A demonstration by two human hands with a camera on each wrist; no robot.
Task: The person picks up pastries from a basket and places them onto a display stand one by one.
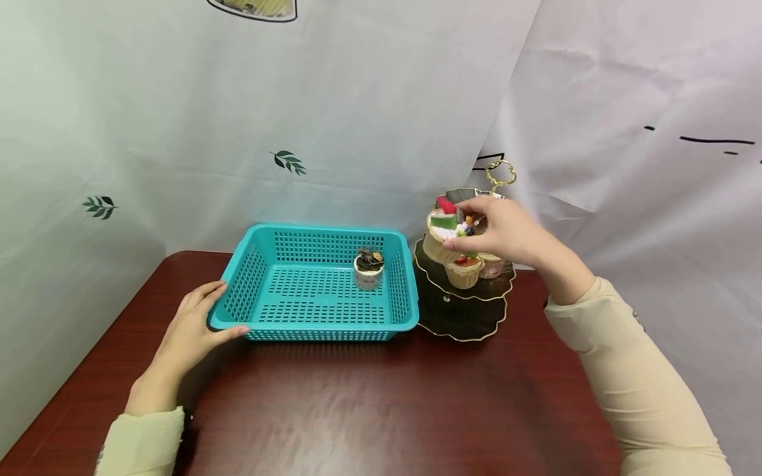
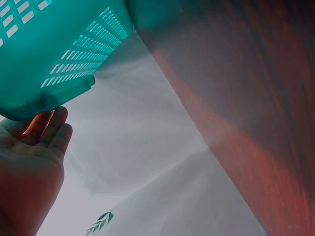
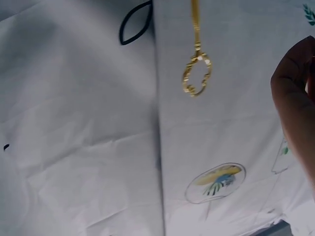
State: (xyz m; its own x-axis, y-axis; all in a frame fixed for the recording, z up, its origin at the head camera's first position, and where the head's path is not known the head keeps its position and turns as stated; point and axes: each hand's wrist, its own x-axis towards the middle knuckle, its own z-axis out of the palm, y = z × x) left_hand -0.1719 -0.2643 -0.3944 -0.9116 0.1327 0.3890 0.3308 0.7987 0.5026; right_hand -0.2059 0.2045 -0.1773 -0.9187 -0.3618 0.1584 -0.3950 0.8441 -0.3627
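Observation:
My left hand [image 1: 189, 329] grips a turquoise plastic basket [image 1: 321, 326] at its front left corner, the thumb on the front rim and the fingers along the left side. In the left wrist view, the fingertips [image 2: 60, 115] touch the rim from outside. A small cupcake with a dark chocolate-like top [image 1: 368, 270] stands inside the basket at the right. My right hand [image 1: 506, 228] pinches a fruit-topped cupcake [image 1: 439, 246] between thumb and fingers, over a tiered stand [image 1: 464, 324]. On the stand sits another fruit-topped cupcake [image 1: 463, 272], with more beside it partly hidden.
The stand has dark plates with gold wavy edges and a gold ring handle [image 1: 501, 173] on top, close to the basket's right side. Everything rests on a reddish-brown table [image 1: 381, 410]. Behind it hangs a white printed cloth [image 1: 369, 119].

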